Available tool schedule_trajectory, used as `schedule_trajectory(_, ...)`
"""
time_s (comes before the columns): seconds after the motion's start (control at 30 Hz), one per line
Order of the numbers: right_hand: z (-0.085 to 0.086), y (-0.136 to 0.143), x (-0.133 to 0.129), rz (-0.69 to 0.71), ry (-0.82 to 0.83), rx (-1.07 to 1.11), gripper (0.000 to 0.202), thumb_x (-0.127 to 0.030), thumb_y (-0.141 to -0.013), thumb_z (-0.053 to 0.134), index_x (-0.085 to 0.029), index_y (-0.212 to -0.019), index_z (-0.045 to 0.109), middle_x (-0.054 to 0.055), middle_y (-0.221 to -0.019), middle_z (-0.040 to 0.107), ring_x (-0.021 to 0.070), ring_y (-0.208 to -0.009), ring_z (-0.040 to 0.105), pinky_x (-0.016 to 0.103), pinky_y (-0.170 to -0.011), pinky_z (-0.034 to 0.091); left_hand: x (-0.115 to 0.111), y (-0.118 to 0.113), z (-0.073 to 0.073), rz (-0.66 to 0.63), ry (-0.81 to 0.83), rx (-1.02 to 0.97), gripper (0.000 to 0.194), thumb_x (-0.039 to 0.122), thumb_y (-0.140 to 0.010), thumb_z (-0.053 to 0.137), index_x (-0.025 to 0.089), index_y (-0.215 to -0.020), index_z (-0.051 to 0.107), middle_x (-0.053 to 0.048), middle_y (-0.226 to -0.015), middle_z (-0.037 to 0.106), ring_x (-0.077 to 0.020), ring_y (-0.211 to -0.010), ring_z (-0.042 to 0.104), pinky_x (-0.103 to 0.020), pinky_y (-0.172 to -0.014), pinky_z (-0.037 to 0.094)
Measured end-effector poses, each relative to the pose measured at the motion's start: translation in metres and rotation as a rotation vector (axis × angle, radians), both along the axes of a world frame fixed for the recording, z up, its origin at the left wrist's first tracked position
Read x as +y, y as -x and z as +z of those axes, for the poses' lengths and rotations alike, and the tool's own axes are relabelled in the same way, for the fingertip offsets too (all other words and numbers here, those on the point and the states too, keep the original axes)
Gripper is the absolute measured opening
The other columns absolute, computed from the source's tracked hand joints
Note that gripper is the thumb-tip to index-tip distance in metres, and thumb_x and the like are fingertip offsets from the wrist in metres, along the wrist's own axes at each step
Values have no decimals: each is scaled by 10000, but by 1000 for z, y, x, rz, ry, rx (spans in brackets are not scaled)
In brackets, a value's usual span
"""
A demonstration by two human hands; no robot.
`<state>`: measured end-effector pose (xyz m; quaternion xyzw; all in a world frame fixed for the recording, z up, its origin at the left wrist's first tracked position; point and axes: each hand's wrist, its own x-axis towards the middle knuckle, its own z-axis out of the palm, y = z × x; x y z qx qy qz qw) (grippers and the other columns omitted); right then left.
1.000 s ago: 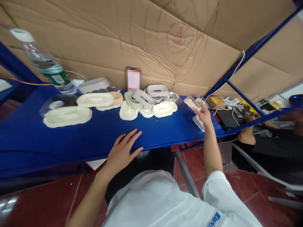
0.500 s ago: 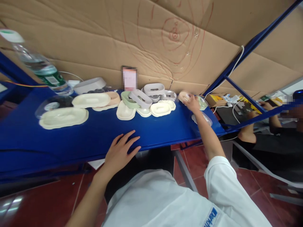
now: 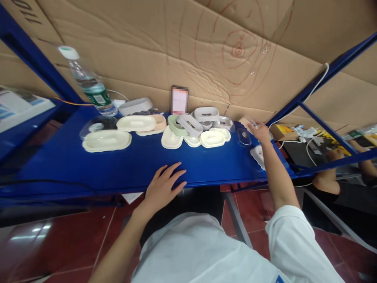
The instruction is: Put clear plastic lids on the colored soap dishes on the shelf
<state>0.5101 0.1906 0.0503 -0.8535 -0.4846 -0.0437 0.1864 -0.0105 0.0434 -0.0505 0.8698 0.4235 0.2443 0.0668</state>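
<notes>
My left hand lies with its fingers spread on the front edge of the blue table. At the table's right end, my right hand grips a beige oval piece, which looks tilted and slightly blurred. Just left of that hand, a clear plastic lid lies on the blue surface. A white, wavy-edged piece sits under my right forearm, partly covered. Grey oval rings, a green ring and cream oval trays are heaped mid-table.
More cream trays and a clear lid lie at the left. A water bottle and a phone stand against the cardboard wall. Beyond the blue frame post, another person's arm is at a cluttered table.
The view has swung left. My right hand has tilted the beige piece up, and a clear lid now shows beside it. My left hand stays at the table edge.
</notes>
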Motion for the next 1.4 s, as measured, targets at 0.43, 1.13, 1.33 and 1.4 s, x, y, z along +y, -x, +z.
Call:
schedule_trajectory(0.43, -17, 55, -42, 5, 197, -271, 637, -568, -1074, 492, -135, -1538, 551, 264, -1447, 648, 429, -1338, 627, 565, -1077, 494, -1, -1, 0, -1, -9, 28, 409, 478, -1097, 542, 284, -1425, 692, -64, -1634, 569, -313, -1451, 587, -533, -1271, 426)
schedule_trajectory(1.13, -60, 155, -185, 659, -308, -120, 206, -234, -1067, 514, -229, -1088, 718, 108, -1202, 726, 288, -1235, 661, 487, -1103, 453, 40, 6, 23, 87, 110, -16, 689, 501, -1092, 507, 233, -1704, 338, -165, -1733, 409, -382, -1582, 414, -592, -1256, 383)
schedule_trajectory(1.33, -64, 188, -170, 655, -265, -101, 313, -343, -1070, 553, -252, -1343, 678, 133, -1392, 686, 320, -1342, 609, 524, -1176, 414, 68, 5, 31, 169, 58, 90, 553, 504, -1095, 470, 181, -1535, 558, -190, -1621, 546, -434, -1531, 460, -624, -1253, 352)
schedule_trajectory(1.4, -71, 188, -168, 611, -218, -96, 293, -334, -1057, 542, -254, -1294, 694, 137, -1366, 694, 329, -1333, 615, 558, -1201, 392, 55, 15, 27, 177, 51, 45, 491, 522, -1094, 460, 182, -1394, 650, -182, -1508, 633, -403, -1449, 549, -582, -1219, 415)
